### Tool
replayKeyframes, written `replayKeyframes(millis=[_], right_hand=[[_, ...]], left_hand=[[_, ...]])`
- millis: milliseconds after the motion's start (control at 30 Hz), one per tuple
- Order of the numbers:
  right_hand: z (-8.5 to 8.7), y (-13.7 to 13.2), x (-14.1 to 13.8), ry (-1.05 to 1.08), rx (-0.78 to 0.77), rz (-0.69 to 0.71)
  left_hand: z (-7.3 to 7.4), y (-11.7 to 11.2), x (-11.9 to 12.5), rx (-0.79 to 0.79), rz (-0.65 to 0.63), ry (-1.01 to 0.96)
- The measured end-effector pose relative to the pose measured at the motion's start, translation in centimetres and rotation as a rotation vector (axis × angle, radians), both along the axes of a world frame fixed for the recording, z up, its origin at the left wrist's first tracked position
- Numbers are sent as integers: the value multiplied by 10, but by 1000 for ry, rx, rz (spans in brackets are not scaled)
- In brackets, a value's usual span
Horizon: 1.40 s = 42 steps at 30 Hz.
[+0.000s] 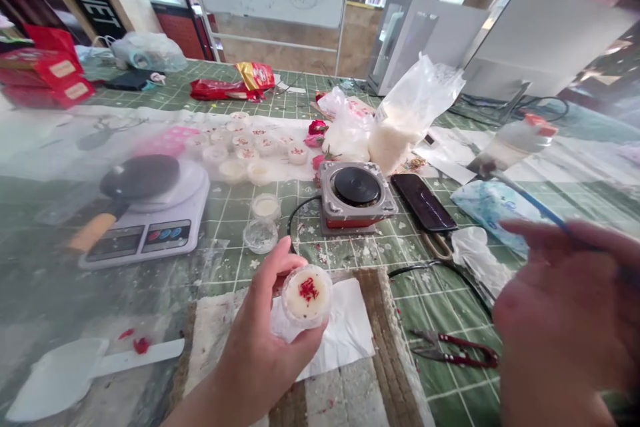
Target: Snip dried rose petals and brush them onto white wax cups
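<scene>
My left hand (273,320) is closed around a small clear cup (307,297) of whitish wax, tipped toward me. Red petal bits lie in the middle of its surface. My right hand (565,300), blurred at the right, grips a thin blue-handled brush (530,197) whose darker tip points left, apart from the cup. Under the left hand are a white tissue (350,327) and a striped cloth (383,340). Red-handled thread snips (457,349) lie between the hands. A cup of white wax (266,207) and a clear lid or cup (261,235) stand beyond the left fingers.
A small hot plate (357,188) with a cord stands mid-table, beside a phone (424,202). A pan (140,177) rests on a kitchen scale (195,213) at left. Several filled cups (247,153), roses (316,133) and a bag of white material (400,127) are behind. A white spatula (60,373) lies front left.
</scene>
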State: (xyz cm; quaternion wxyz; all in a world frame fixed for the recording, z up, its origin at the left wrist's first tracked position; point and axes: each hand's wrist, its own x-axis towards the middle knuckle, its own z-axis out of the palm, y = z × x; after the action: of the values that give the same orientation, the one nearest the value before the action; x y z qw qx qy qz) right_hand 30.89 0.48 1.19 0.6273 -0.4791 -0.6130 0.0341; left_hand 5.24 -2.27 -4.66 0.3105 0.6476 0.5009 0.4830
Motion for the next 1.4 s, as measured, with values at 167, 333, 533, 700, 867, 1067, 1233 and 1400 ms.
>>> replayKeyframes(millis=[167,333,533,700,867,1067,1233,1400], right_hand=[[-12,67,37,-136,-107,-62],[-41,126,65,-556,-438,-59],[-56,157,72,-641,-487,23],[-58,172,71,-628,-493,50],[-45,172,75,-484,-413,1],[-3,111,64,-109,-92,-72],[15,16,1,300,-35,123],[3,-34,-47,20,-84,541]], left_hand=[[1,1,1,31,12,3],[0,2,0,35,18,10],[-2,5,-1,50,43,18],[-3,5,0,48,27,6],[-3,6,-1,41,37,5],[0,4,0,51,14,-27],[1,1,1,54,-2,-48],[2,1,3,99,0,-85]])
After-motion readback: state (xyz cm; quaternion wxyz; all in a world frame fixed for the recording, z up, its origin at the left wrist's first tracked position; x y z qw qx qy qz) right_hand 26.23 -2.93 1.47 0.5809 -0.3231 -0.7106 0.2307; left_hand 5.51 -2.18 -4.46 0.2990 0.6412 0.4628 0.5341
